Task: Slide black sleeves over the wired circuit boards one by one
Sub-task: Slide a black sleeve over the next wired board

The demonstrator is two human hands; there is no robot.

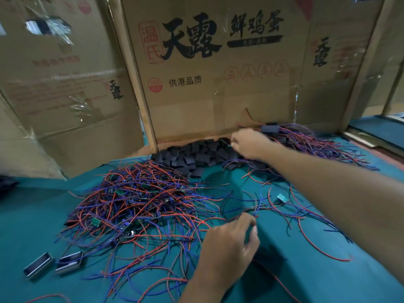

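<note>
A person works at a table covered in green cloth [43, 215], seen from above and behind their two bare arms. Flattened cardboard boxes [214, 68] stand upright as a back wall.

To the left of centre lies a large tangled heap of bare circuit boards [140, 202] with red and blue wires, none yet covered. Behind it, against the cardboard, sits a pile of empty black sleeves [194, 154]. To the far right, a second heap of sleeved boards [306, 141] trails wires toward the person; it looks somewhat smaller than the bare heap, so the job seems less than half done, with much left.

The right hand [249, 143] reaches far forward to where the sleeves meet the finished heap. Motion blur hides its fingers, so it is unclear whether it holds or releases anything. The left hand [229, 243], nearer the person, has its fingers curled around a few wires at the edge of the bare heap, apparently picking up the next board. A single loose board [282, 198] lies between the arms. Two small metal boxes [54, 265] rest at the lower left.
</note>
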